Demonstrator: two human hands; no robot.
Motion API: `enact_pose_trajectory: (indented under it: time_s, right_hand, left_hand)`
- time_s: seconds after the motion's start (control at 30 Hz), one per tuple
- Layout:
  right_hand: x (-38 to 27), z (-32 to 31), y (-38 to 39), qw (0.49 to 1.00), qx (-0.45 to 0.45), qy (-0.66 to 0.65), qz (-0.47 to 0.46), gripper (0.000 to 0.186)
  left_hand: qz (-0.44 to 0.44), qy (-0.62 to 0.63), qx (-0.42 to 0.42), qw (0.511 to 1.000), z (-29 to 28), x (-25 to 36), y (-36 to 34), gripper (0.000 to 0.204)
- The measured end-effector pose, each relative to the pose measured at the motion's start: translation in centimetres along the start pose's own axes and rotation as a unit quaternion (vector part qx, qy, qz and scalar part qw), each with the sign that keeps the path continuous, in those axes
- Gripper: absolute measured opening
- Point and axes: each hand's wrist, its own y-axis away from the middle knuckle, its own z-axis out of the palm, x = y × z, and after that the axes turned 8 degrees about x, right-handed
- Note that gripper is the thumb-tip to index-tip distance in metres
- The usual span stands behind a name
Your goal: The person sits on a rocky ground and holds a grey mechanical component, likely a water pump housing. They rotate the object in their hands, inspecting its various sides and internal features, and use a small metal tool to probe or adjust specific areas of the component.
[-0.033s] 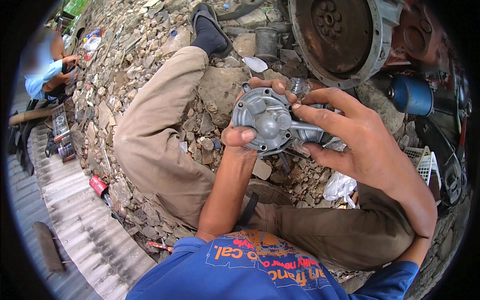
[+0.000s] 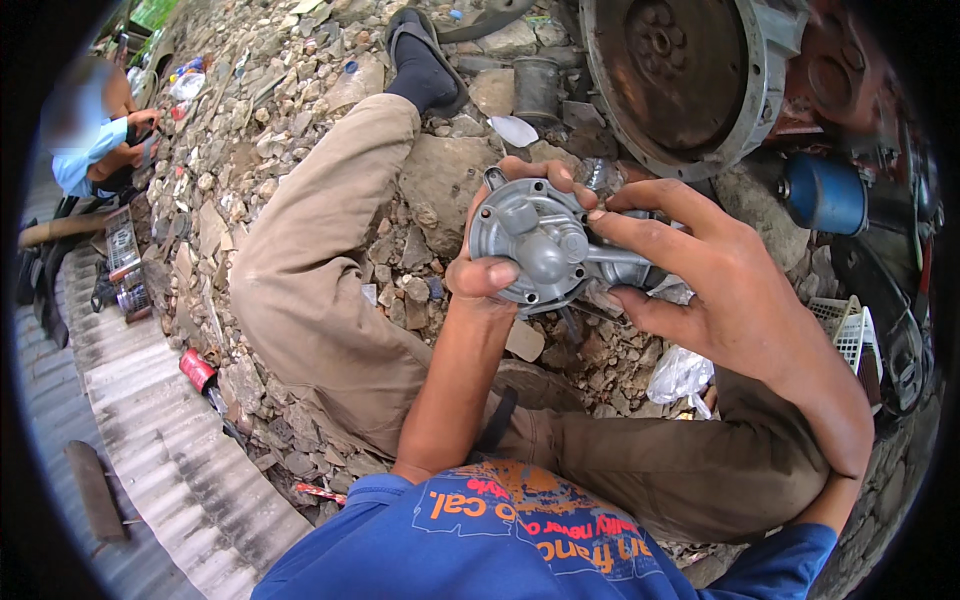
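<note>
A round, grey cast-metal engine part [image 2: 540,248] with a domed middle, holes around its rim and a tube-like arm to the right is held up over my lap. My left hand [image 2: 484,282] wraps its left side, thumb on the front rim and fingers curled over the far edge. From the right, my right hand [image 2: 690,255] closes round the narrower end, its index finger near the rim and its thumb underneath. Part of that end is hidden by the fingers.
Rubble covers the ground. A large round engine housing [image 2: 590,90] stands far right, near a blue cylinder [image 2: 825,193] and a white plastic basket [image 2: 850,330]. A clear plastic bag [image 2: 682,375] lies by my leg. Corrugated sheets [image 2: 170,430] and another person [image 2: 95,140] are at left.
The metal part and my left hand have shifted very slightly right. My grip with both hands looks the same.
</note>
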Motion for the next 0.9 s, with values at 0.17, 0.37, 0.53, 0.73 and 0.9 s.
enact_pose_trajectory:
  time_s: [0.17, 0.37, 0.53, 0.73, 0.9]
  right_hand:
    - [0.0, 0.0, 0.2, 1.000, 0.002, 0.001, 0.007, 0.056]
    - [-0.4, 0.0, 0.1, 1.000, -0.002, -0.001, 0.005, 0.052]
    - [-0.6, 0.1, 0.0, 0.998, -0.002, 0.042, -0.044, 0.054]
    - [-1.2, -0.3, 0.0, 0.996, -0.026, 0.060, -0.053, 0.058]
    - [-1.4, -0.4, 0.1, 0.997, -0.040, 0.057, -0.040, 0.058]
  left_hand:
    - [0.032, -0.040, 0.002, 0.999, 0.9, 0.1, -0.1, 0.080]
    - [0.042, -0.046, -0.005, 0.998, 1.4, 0.5, 0.0, 0.080]
    - [0.046, -0.052, -0.009, 0.998, 1.4, 0.6, 0.0, 0.081]
    - [0.045, -0.075, -0.005, 0.996, 1.4, 0.5, 0.1, 0.080]
    - [0.040, -0.072, -0.004, 0.997, 1.4, 0.4, 0.0, 0.079]
